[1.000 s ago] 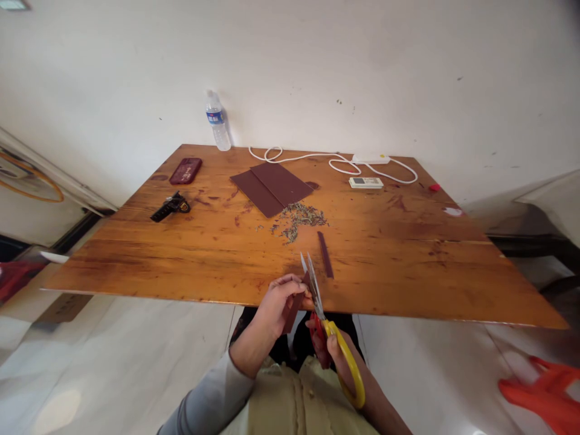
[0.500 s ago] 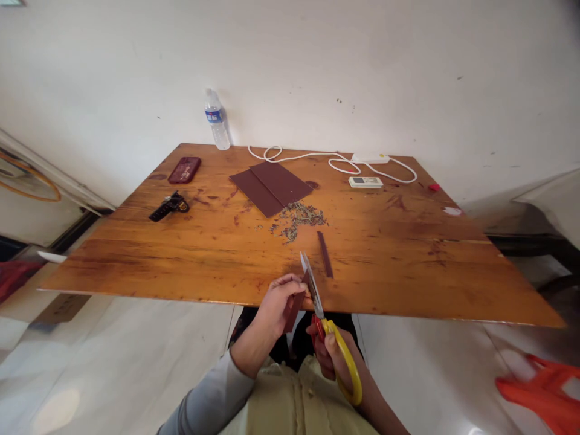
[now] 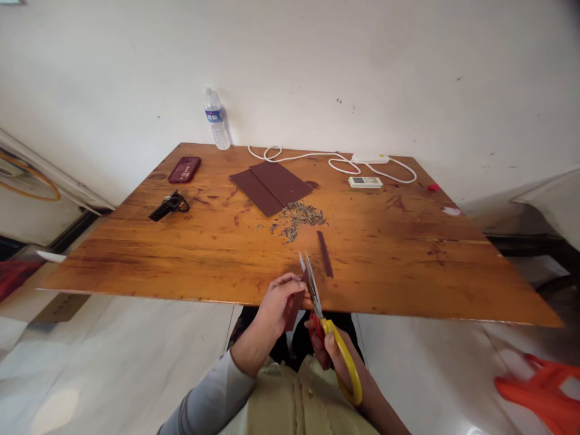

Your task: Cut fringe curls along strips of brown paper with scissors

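Note:
My left hand (image 3: 280, 300) pinches a dark brown strip (image 3: 295, 311), stiff like card or sandpaper, tilted over the table's front edge. In my right hand (image 3: 335, 347) are scissors (image 3: 345, 359) with one yellow and one red handle. Their blades are slightly parted and lie at the strip's upper end, by my left fingertips. Another narrow brown strip (image 3: 325, 254) rests on the wood just beyond. Small cut shreds (image 3: 299, 219) are heaped mid-table, touching the near corner of two overlapping brown sheets (image 3: 267, 188).
On the wooden table (image 3: 217, 254) are a phone (image 3: 184, 170), a black strap-like item (image 3: 169, 206), a water bottle (image 3: 217, 121), a white remote (image 3: 365, 182) and a white power strip (image 3: 370, 158) with its looped cord. A red plastic stool (image 3: 541, 393) stands on the floor at right.
The scissor blades have opened a little, their tips now apart, and the red handle has swung away from the yellow one. My left hand and the strip have stayed almost still.

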Available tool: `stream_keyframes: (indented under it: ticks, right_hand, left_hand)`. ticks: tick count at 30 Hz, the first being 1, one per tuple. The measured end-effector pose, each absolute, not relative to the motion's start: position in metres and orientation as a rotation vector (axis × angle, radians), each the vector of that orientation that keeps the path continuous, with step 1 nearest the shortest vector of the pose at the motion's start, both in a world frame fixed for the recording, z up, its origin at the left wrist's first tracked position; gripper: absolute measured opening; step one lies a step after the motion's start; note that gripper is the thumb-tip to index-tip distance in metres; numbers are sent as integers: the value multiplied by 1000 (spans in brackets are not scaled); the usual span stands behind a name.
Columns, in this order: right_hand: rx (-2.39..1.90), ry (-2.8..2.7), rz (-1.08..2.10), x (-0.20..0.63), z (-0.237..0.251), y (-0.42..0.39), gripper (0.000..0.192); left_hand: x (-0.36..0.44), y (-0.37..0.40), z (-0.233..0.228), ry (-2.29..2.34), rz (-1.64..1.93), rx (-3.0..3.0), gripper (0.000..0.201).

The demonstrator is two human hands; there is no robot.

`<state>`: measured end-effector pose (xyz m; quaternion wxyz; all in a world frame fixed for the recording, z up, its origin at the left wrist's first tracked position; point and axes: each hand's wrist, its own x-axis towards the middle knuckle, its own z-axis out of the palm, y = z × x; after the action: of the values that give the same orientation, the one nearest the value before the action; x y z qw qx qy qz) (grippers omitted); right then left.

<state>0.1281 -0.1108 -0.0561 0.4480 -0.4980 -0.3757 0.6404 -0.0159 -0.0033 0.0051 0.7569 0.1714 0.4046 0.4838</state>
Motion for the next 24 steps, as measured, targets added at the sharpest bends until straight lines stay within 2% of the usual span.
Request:
stream_keyframes:
  ticks: [7,12,19,24]
  right_hand:
    - [-1229,-779,1742,121,-35,-102,88]
    - [-1317,-712,1808,120,-26,-100,91]
    - [-1232,-873,1645,122,-43,-102,96]
    - [-1220,-893,1616,126,-50,-106,91]
  left_hand:
    - [-17,-4,3,890,1049,406,27]
    - [-17,-3,3,895,1049,404,21]
    - [-18,-3,2,896,1044,415,20]
    - [-21,-3,1,901,1009,421,18]
